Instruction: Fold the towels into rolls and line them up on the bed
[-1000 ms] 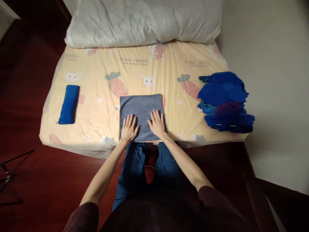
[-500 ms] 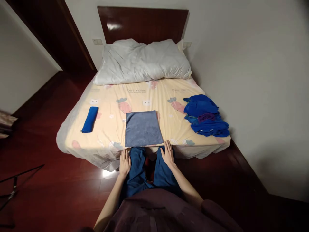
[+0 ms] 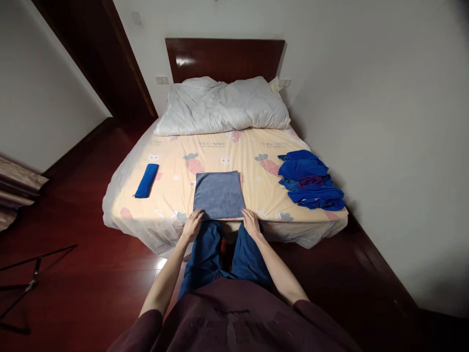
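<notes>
A folded grey towel (image 3: 219, 193) lies flat on the yellow cartoon-print bed sheet (image 3: 176, 190), near the foot edge. My left hand (image 3: 191, 226) rests at the towel's near left corner, fingers apart and touching its edge. My right hand (image 3: 251, 223) rests at the near right corner in the same way. Neither hand has lifted the towel. A rolled blue towel (image 3: 146, 180) lies on the left of the bed. A loose pile of blue cloths (image 3: 311, 180) with a purple one in it sits on the right side.
A white duvet (image 3: 223, 104) is bunched at the head of the bed below a dark wooden headboard (image 3: 223, 57). A white wall runs close along the right. Dark red wood floor surrounds the bed; a thin black stand (image 3: 25, 286) is at the lower left.
My hands left the top of the grey towel, dropped to my knees, and have come back up to its near corners. The view pulled back and now takes in the whole bed.
</notes>
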The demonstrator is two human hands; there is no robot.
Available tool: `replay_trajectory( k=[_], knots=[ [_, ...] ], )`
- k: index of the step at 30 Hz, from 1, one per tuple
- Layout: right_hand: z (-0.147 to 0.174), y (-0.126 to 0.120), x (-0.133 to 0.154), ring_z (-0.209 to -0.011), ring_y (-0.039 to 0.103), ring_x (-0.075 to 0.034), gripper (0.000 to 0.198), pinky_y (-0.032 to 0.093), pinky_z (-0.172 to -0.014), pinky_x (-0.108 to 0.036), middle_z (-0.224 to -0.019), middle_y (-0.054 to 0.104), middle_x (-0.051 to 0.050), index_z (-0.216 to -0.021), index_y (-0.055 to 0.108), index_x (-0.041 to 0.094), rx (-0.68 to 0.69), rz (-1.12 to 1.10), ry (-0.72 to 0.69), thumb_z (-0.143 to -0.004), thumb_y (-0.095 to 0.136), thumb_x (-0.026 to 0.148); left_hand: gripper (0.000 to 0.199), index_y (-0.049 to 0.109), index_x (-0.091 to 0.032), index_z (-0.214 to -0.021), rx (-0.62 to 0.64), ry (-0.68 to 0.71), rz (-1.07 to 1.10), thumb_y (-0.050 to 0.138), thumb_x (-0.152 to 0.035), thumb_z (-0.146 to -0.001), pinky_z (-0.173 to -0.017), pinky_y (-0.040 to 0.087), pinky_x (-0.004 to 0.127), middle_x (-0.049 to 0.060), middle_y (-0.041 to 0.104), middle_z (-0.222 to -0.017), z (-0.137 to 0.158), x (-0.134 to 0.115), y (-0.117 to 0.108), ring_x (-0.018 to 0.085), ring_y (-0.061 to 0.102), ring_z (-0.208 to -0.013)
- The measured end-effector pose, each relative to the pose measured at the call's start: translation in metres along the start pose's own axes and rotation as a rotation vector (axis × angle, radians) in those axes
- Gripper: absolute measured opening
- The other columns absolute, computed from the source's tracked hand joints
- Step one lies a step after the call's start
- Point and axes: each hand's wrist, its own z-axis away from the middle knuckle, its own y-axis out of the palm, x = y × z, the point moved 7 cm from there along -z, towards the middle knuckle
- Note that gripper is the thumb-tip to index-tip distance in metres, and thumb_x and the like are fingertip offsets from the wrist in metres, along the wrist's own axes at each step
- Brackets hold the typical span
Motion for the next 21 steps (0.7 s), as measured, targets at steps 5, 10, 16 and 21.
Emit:
replay_trajectory(
  k=[5, 10, 16, 21],
  knots=[
    [-0.016, 0.005, -0.003, -0.129, 0.062, -0.024, 0.058, 0.049, -0.115, -0.043, -0.136, 0.068, -0.014, -0.133, 0.07, 0.016, 0.064, 0.035, 0.023, -0.081, 0.048, 0.0, 0.041, 0.065, -0.02, -0.129, 0.078, -0.002, -0.033, 0.058, -0.015, -0.089, -0.119, 0.041, 0.047, 0.014, 0.059, -0.146, -0.024, 0.009, 0.006, 0.028, 0.051, -0.14],
    [-0.025, 0.002, -0.002, -0.128, 0.061, -0.026, 0.05, 0.049, -0.112, -0.046, -0.132, 0.07, -0.014, -0.128, 0.073, 0.018, 0.1, 0.085, -0.01, -0.085, 0.053, 0.002, 0.04, 0.066, -0.019, -0.128, 0.106, -0.029, -0.001, 0.057, -0.012, -0.09, -0.117, 0.042, 0.047, 0.014, 0.059, -0.147, -0.028, 0.018, 0.008, 0.03, 0.051, -0.141],
    [-0.039, 0.007, -0.002, -0.121, 0.065, -0.025, 0.047, 0.047, -0.11, -0.042, -0.123, 0.075, -0.014, -0.118, 0.076, 0.017, 0.182, 0.086, -0.01, -0.084, 0.052, -0.005, 0.039, 0.069, -0.015, -0.124, 0.069, -0.132, 0.051, 0.055, -0.01, -0.089, -0.104, 0.053, 0.041, 0.017, 0.069, -0.131, -0.038, 0.03, 0.0, 0.028, 0.066, -0.121],
    [-0.036, 0.001, -0.007, -0.11, 0.069, -0.027, 0.034, 0.051, -0.104, -0.041, -0.108, 0.076, -0.014, -0.106, 0.077, 0.017, 0.098, 0.04, 0.082, -0.082, 0.059, 0.0, 0.043, 0.072, -0.015, -0.12, 0.026, -0.167, 0.136, 0.047, -0.007, -0.086, -0.106, 0.052, 0.041, 0.015, 0.072, -0.125, -0.028, 0.032, -0.012, 0.026, 0.068, -0.117]
  ],
)
